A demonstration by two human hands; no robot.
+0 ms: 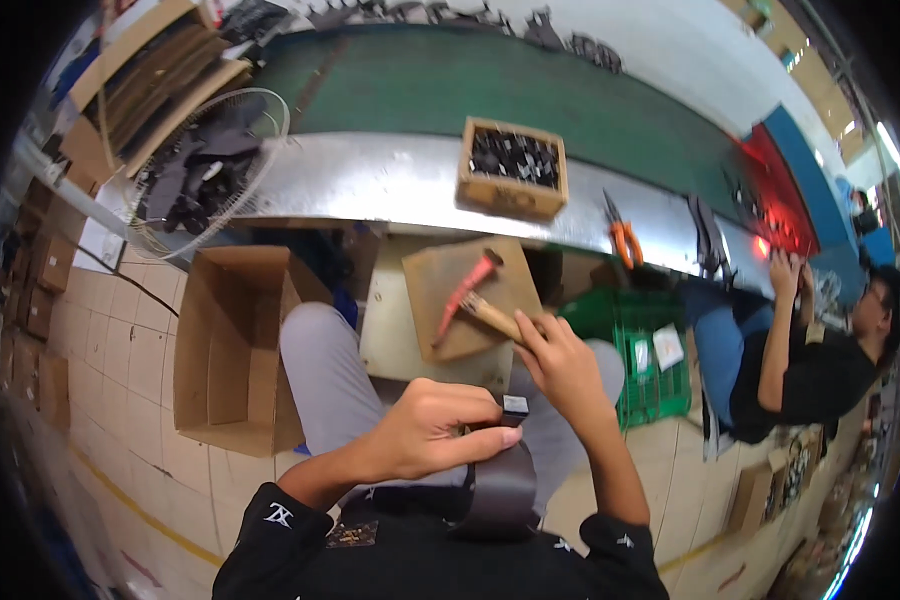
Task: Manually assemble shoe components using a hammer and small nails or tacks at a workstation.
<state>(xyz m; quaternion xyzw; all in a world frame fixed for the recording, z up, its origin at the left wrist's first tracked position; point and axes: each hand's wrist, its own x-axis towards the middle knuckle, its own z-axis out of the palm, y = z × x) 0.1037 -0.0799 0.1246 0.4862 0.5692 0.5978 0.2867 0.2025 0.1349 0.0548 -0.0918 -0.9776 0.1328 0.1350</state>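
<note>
My left hand [435, 430] is closed on a dark, smooth strap [505, 490] that curves down toward my lap. A small black piece with a pale top [515, 405] sticks up at the strap's end, between thumb and fingers. My right hand [565, 365] grips the wooden handle of a hammer [492, 316]. Its long red head has a dark striking end and lies over a tan square board [425, 290], in front of my knees. Whether the head touches the board I cannot tell.
A wooden box of small black and silver pieces [511, 203] stands on the metal ledge, near orange-handled pliers [622, 235]. At left are a white wire basket of dark parts [276, 120] and a cardboard box [203, 350]. A green crate [660, 392] and a co-worker [810, 365] are at right.
</note>
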